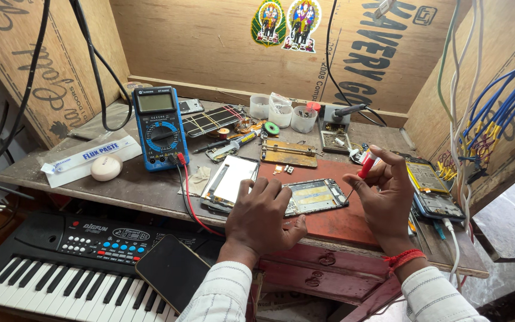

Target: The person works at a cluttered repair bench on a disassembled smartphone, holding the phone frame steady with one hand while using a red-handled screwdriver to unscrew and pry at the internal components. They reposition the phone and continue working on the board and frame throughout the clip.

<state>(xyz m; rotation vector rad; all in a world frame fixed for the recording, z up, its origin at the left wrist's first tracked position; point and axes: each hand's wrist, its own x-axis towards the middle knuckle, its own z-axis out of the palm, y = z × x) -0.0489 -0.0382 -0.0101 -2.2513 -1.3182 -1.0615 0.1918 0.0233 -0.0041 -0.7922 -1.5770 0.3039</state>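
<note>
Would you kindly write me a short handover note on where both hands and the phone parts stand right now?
Left hand: pressed flat on the opened phone, steadying it on the red work mat. It grips nothing.
Right hand: holds a red-handled screwdriver, tip at the phone's right edge.
Nearby: a detached screen panel lies just left of the phone; the blue multimeter stands further left; another opened phone with a yellow battery lies to the right.
Done: the phone's back is off and its insides are exposed.
Left: I cannot tell which screws are out; check before going on.
</note>
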